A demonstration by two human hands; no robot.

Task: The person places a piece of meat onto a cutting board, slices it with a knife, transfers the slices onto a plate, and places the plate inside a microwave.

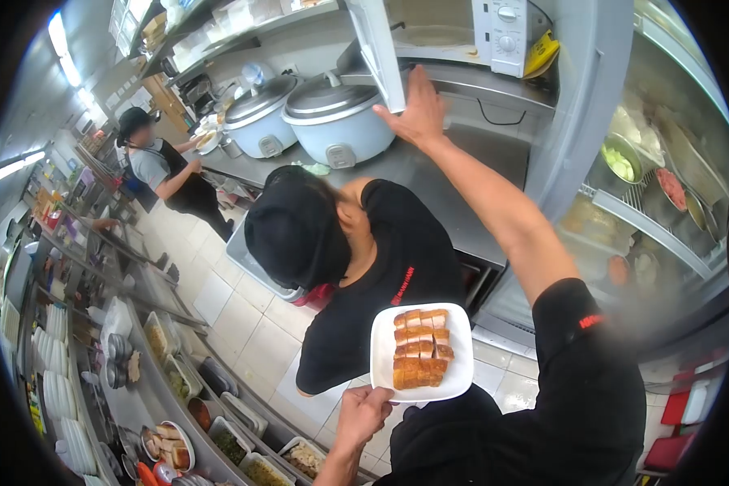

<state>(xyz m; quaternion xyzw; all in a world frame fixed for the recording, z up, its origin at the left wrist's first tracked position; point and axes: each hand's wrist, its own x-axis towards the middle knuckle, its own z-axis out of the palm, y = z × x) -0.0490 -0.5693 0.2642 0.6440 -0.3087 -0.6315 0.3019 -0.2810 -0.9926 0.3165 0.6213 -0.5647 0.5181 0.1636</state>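
My left hand grips the lower left corner of a white square plate. Sliced roast pork with a browned top lies on it in rows. My right arm is stretched far forward. At its end my right hand is flat with fingers extended, touching the edge of the microwave door, which stands ajar. The microwave, with two dials, sits on a metal shelf. Its turntable area shows only in part.
A person in a black cap bends low right in front of me. Another person works farther off at the counter. Two large rice cookers stand on it. A glass-door fridge is at right; food tubs and stacked plates line the left.
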